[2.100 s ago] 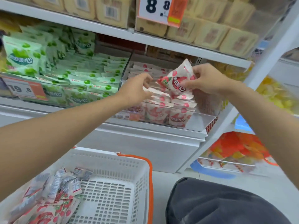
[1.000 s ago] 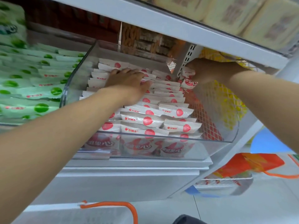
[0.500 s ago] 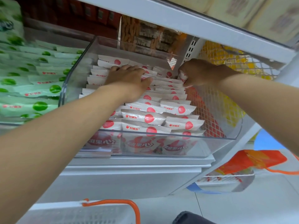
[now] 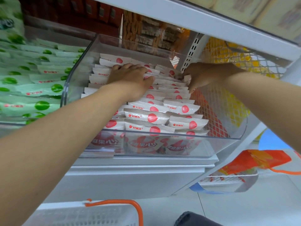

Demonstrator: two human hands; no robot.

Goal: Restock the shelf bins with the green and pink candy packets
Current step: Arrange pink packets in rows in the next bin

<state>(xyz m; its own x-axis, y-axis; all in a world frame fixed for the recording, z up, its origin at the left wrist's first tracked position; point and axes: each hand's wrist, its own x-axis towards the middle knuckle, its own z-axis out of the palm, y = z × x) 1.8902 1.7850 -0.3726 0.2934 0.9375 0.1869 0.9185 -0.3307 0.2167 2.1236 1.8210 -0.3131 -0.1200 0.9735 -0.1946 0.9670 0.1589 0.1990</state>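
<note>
Where the pink packets (image 4: pixel 152 117) stand in upright, overlapping rows, they fill a clear bin (image 4: pixel 71 82) on the shelf (image 4: pixel 130 162), three across at the front.

Left hand (image 4: pixel 130 80): palm down on the packet tops of the left and middle rows, toward the back of the bin. Fingers straight and spread, pressing on the packets. Grip open, holding nothing.

Right hand (image 4: pixel 205 75): at the bin's back right corner, fingers curled downward. Grip closed on a single packet (image 4: pixel 187 77), whose white corner shows between thumb and fingers at the rear of the right row.

Both forearms reach in over the bin's front wall.

Green packets (image 4: pixel 40 90) lie in like rows just left of the clear bin, blurred. White wire mesh (image 4: pixel 219 95) stands just right of the bin, with yellow goods (image 4: pixel 236 62) behind it. Brown packs (image 4: pixel 146 33) show beyond the bin's back wall. Upper shelf (image 4: pixel 203 18) runs overhead.

Below: white basket (image 4: pixel 81 216) with orange handle (image 4: pixel 130 203) at the bottom edge, under the left forearm. Orange bag (image 4: pixel 254 160) sits low on the right above a pale floor (image 4: pixel 244 206). Dark fabric (image 4: pixel 195 219) shows at the bottom edge.
</note>
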